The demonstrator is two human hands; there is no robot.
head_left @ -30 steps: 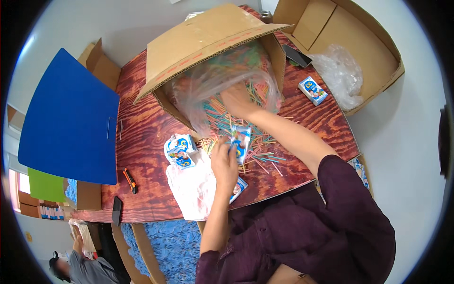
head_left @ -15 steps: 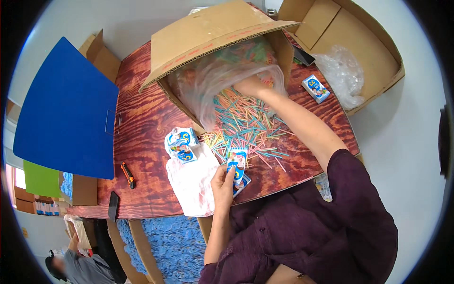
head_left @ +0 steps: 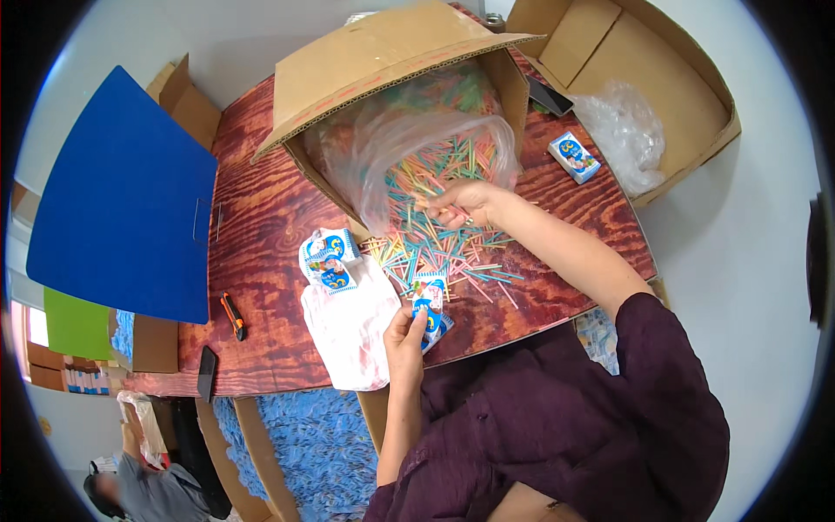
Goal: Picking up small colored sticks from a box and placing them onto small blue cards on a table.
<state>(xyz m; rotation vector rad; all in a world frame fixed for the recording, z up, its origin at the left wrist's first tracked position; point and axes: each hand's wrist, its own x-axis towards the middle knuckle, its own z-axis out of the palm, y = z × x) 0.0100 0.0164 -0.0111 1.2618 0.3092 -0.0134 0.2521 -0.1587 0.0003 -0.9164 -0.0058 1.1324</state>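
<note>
My left hand (head_left: 406,341) is closed on a small blue-and-white packet (head_left: 429,291), held upright near the table's front edge. A second packet (head_left: 444,329) shows partly behind it. Thin pastel sticks (head_left: 426,248) in pink, yellow, green and blue spill from a clear plastic bag (head_left: 374,143) inside a tipped cardboard box (head_left: 383,48). Over the pile, at the bag's mouth, my right hand (head_left: 465,205) has its fingers curled round several sticks. More packets (head_left: 330,261) lie on a white cloth-like sheet (head_left: 352,335) left of my left hand.
Another packet (head_left: 574,158) and a dark phone (head_left: 550,96) lie at the right. Beyond is an open carton (head_left: 696,96) with crumpled plastic (head_left: 622,135). An orange cutter (head_left: 233,317) and black phone (head_left: 207,372) lie left. A person (head_left: 161,487) is at lower left.
My right hand has come out of the plastic bag toward me, now with sticks in its fingers. My left hand keeps its hold on the packet.
</note>
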